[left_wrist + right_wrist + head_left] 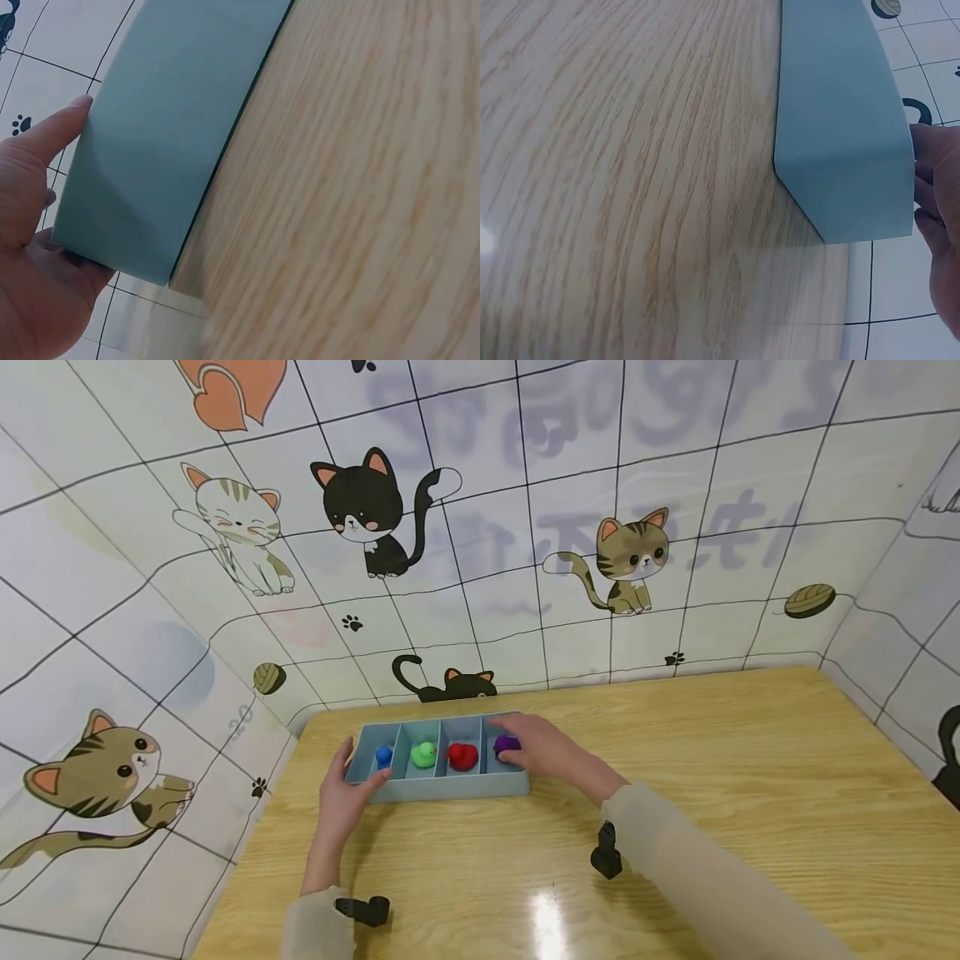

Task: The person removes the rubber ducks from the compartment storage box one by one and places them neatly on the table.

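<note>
A long grey-blue tray (450, 789) with dividers stands on the table. Its compartments hold, from left to right, a small blue toy (384, 756), a light green toy duck (423, 755), a red toy duck (462, 757) and a purple toy (506, 745). My left hand (347, 792) grips the tray's left end, fingers along the end wall and thumb over the front rim. At the right compartment is my right hand (542, 747), fingers spread over it, with the thumb overlapping the purple toy. The tray wall (844, 127) hides part of this hand in the right wrist view.
The wooden table (675, 777) reaches to walls (495, 635) covered in a cat-and-grid print behind and at both sides. Each sleeve carries a small black wrist camera, one on the left (365, 910) and one on the right (606, 853).
</note>
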A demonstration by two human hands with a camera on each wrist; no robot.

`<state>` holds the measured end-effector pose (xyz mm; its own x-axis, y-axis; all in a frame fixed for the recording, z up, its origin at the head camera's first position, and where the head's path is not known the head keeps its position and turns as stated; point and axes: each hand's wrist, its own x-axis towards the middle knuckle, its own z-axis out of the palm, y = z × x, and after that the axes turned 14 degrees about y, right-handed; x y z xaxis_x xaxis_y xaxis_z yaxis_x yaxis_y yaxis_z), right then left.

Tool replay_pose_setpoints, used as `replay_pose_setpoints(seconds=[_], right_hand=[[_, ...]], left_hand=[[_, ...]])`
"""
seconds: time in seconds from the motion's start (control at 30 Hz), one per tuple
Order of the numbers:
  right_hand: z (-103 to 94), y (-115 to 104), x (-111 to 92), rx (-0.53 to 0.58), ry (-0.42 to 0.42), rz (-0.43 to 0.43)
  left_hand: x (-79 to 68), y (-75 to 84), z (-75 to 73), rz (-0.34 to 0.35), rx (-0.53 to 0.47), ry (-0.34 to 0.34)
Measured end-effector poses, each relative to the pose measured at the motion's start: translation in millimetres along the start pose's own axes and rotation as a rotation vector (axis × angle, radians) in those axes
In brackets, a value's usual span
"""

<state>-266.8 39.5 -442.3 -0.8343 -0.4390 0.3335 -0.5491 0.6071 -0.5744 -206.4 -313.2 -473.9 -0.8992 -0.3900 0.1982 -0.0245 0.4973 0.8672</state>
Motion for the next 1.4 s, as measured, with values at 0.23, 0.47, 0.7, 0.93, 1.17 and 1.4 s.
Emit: replay_pose_setpoints(seconds=[0.23, 0.47, 0.7, 0.93, 1.17, 1.4], right_hand=[[3.3, 0.5, 1.3, 0.033, 0.011, -0.001], [8.0, 2.4, 2.5, 0.022, 0.027, -0.003], [8.2, 5.0, 3.6, 0.003, 0.019, 0.002], [6.4, 5.2, 5.4, 0.000, -0.010, 0.017], [7.2, 5.8, 5.6, -0.014, -0.018, 0.016], [0.6, 8.0, 8.2, -0.118, -0.076, -0.005]], left_hand=[[0.8, -7.5, 0.8, -0.061, -0.038, -0.039], [-1.6, -9.2, 1.5, -0.121, -0.076, -0.061], [-1.5, -10.4, 1.9, -0.143, -0.085, -0.073], [-1.9, -8.5, 1.3, -0.144, -0.080, -0.084], [-2.7, -6.9, 1.2, -0.148, -0.080, -0.087], [-2.5, -5.4, 12.0, -0.144, -0.078, -0.066]])
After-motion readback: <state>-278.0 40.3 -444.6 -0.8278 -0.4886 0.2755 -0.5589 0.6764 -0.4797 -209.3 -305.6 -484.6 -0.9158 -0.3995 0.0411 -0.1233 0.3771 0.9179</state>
